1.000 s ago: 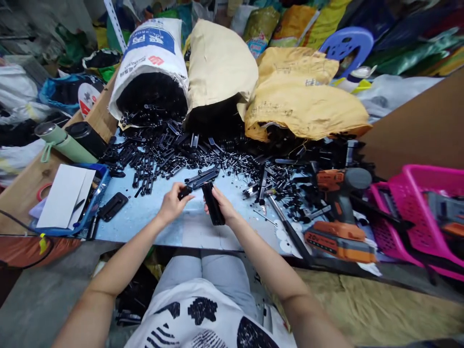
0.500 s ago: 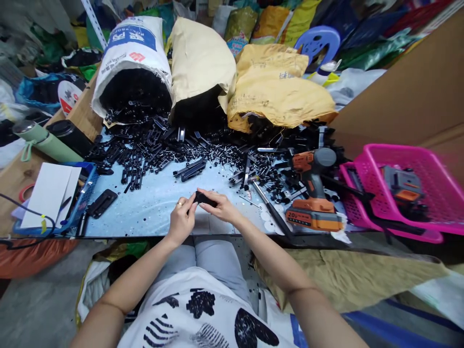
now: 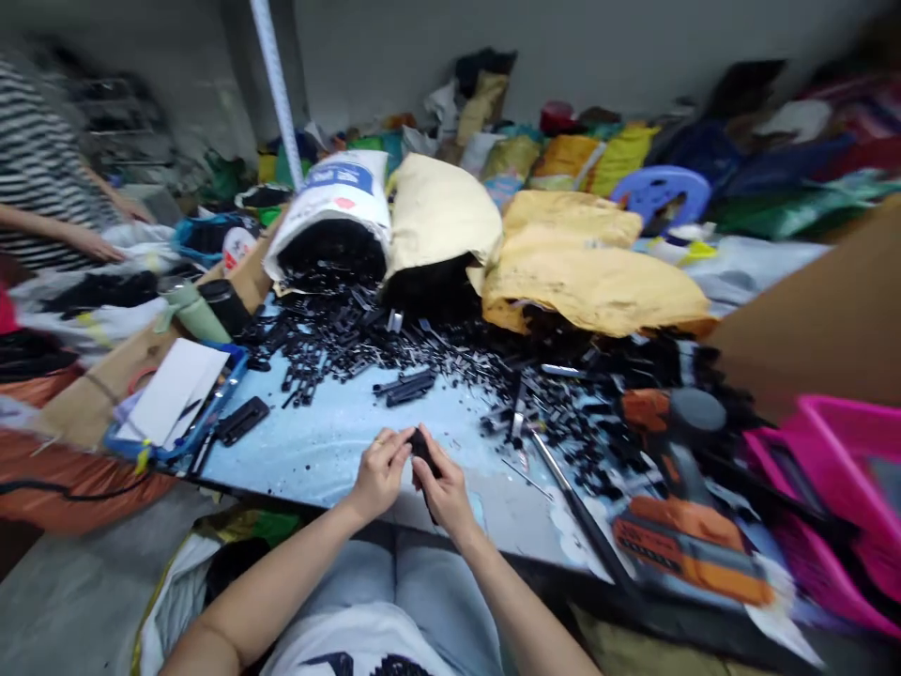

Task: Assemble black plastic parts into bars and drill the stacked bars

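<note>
My left hand [image 3: 380, 474] and my right hand [image 3: 442, 488] meet over the near edge of the light blue table [image 3: 316, 441]. Both pinch one small black plastic part [image 3: 420, 449] held between them. My fingers cover most of the part. A big heap of black plastic parts [image 3: 394, 343] spreads across the table beyond my hands, spilling from an open white sack [image 3: 330, 221] and tan sacks [image 3: 584, 272].
An orange cordless drill [image 3: 676, 488] lies at the right, next to a pink basket [image 3: 845, 488]. A blue tray with white paper [image 3: 175, 394] and a green bottle [image 3: 190, 314] sit at the left. A person in a striped top [image 3: 35, 178] stands at far left.
The view has tilted up and blurred, bringing the back wall and another person into sight. My hands have stayed together on the black part, drawn slightly nearer to me.
</note>
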Tool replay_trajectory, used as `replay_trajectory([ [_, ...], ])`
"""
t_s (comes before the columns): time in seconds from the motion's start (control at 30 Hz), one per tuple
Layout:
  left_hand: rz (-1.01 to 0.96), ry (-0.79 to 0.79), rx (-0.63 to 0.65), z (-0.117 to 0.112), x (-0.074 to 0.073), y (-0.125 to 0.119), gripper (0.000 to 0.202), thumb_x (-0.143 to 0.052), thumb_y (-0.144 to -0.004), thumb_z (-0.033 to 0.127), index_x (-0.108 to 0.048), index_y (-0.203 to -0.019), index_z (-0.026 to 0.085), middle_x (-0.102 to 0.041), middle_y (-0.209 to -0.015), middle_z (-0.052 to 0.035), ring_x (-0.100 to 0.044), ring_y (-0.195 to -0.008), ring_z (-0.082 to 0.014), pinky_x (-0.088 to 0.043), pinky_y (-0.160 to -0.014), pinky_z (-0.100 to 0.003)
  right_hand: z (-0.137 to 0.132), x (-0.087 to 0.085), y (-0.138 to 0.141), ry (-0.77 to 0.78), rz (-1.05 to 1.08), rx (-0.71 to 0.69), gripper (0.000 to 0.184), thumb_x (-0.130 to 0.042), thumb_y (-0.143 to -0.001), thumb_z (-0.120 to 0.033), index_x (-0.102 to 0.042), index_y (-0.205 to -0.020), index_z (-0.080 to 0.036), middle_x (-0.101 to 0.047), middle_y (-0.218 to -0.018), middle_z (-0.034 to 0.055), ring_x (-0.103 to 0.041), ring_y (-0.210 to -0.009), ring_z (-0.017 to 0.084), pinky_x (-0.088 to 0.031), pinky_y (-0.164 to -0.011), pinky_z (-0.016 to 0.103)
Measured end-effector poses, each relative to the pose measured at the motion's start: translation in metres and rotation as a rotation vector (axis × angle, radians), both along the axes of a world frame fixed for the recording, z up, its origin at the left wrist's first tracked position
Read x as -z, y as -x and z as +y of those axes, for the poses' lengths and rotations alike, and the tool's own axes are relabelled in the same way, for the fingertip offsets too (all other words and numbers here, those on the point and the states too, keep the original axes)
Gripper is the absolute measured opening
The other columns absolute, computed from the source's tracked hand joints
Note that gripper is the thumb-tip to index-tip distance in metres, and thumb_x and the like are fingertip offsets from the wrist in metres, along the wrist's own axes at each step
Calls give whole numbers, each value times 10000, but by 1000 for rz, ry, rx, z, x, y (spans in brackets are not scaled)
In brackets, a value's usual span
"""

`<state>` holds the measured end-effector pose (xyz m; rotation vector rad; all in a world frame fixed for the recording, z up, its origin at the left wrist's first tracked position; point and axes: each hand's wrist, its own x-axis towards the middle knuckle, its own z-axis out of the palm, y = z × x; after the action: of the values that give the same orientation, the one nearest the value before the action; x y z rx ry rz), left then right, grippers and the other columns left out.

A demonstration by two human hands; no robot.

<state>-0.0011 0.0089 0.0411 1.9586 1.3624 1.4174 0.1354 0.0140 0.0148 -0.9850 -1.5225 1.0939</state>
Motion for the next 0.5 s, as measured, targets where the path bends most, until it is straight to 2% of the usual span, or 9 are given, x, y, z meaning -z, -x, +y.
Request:
replay_trajectory([
  [0.07,5,65,27,-3,7,4,312,-389,-933,263,-591,-1147,160,-630,-892,-89,-582,-832,-172,-502,-764,-329,2,9,3,43,1,7,517,-505,-876,-377,-420,-1366,-234,-611,-942,46,-478,-488,54,-487,-492,226],
  [0.13,-5,162,-39,-12,21,3,319,-374,-932,256,-573,-1164,165,-624,-978,-100,-579,-922,-189,-484,-847,-370,6,16,5,87,-37,-65,529,-512,-864,-403,-437,-1357,-226,-637,-981,62,-540,-546,91,-526,-568,270],
  [0.2,-22,311,-168,-21,36,1,345,-326,-935,231,-542,-1195,163,-592,-1099,-121,-549,-1046,-209,-439,-939,-409,11,19,4,108,-131,-172,518,-529,-843,-432,-494,-1317,-225,-639,-1093,79,-630,-762,169,-538,-764,351],
  [0.23,-16,386,-209,-23,41,1,358,-325,-928,220,-517,-1225,162,-565,-1159,-132,-521,-1108,-219,-414,-975,-424,13,20,2,111,-195,-212,509,-534,-834,-444,-519,-1295,-229,-623,-1155,79,-629,-908,208,-500,-874,392],
  [0.3,2,452,-226,-13,38,9,415,-407,-892,226,-441,-1303,175,-489,-1272,-144,-449,-1208,-240,-373,-1023,-442,17,21,-6,103,-342,-255,499,-532,-822,-468,-550,-1266,-241,-588,-1231,67,-549,-1121,252,-394,-1011,434],
  [0.33,-18,421,-231,-2,27,18,488,-473,-862,237,-391,-1341,191,-440,-1324,-143,-417,-1240,-249,-364,-1034,-443,20,23,-11,97,-416,-250,503,-521,-821,-482,-551,-1265,-250,-586,-1235,63,-532,-1148,257,-380,-1024,434],
  [0.37,-79,347,-255,11,8,32,577,-530,-833,248,-334,-1375,212,-388,-1370,-138,-393,-1261,-254,-362,-1038,-439,25,24,-16,89,-496,-256,506,-510,-817,-498,-556,-1260,-258,-600,-1214,63,-540,-1139,259,-396,-1012,419],
  [0.4,-185,239,-305,24,-19,50,639,-557,-822,261,-282,-1398,231,-346,-1400,-134,-400,-1259,-252,-379,-1025,-426,31,27,-21,72,-573,-277,508,-500,-810,-514,-568,-1249,-268,-629,-1157,64,-569,-1097,256,-438,-972,391],
  [0.5,-635,-101,-499,49,-132,114,574,-415,-917,298,-161,-1430,262,-351,-1385,-138,-544,-1125,-212,-478,-902,-355,53,34,-28,-25,-697,-369,487,-457,-794,-545,-649,-1151,-275,-661,-993,74,-631,-963,241,-502,-867,309],
])
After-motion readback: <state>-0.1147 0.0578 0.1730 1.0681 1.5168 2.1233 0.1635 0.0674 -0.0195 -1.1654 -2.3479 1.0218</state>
